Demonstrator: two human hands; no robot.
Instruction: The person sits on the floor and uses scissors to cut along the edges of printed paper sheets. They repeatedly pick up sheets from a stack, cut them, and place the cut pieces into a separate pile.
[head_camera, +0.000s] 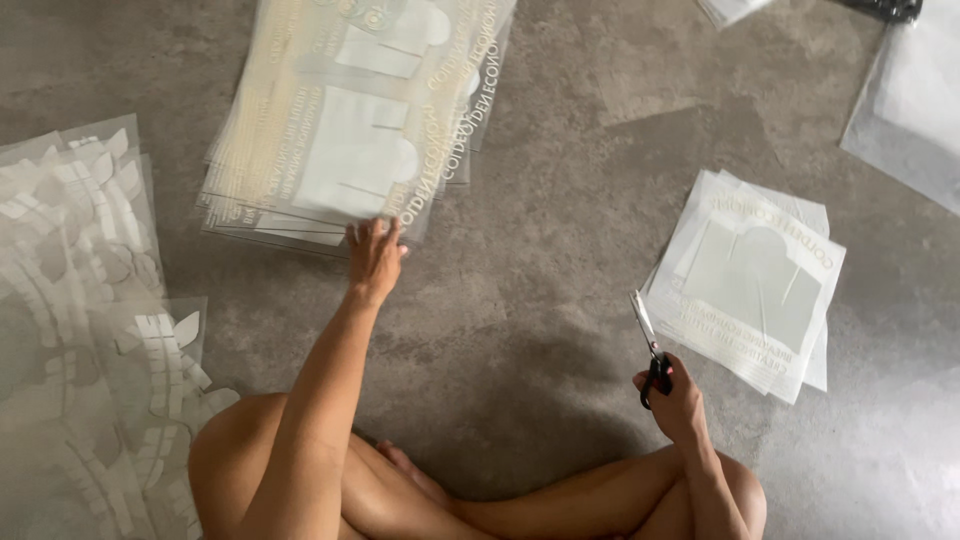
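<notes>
I sit cross-legged on a grey floor. My left hand (374, 258) reaches forward, fingertips on the near edge of a thick stack of clear film sheets (340, 110) printed with white shapes and lettering. My right hand (672, 398) is closed around the black handles of a pair of scissors (648, 340), blades pointing up and away. Just right of the scissors lies a small pile of cut white printed sheets (750, 280), not touched by either hand.
A spread of clear film offcuts (80, 330) with white leaf-like shapes covers the floor at my left. More white sheets (915, 100) lie at the top right corner. My bare knees (230, 450) fill the lower edge.
</notes>
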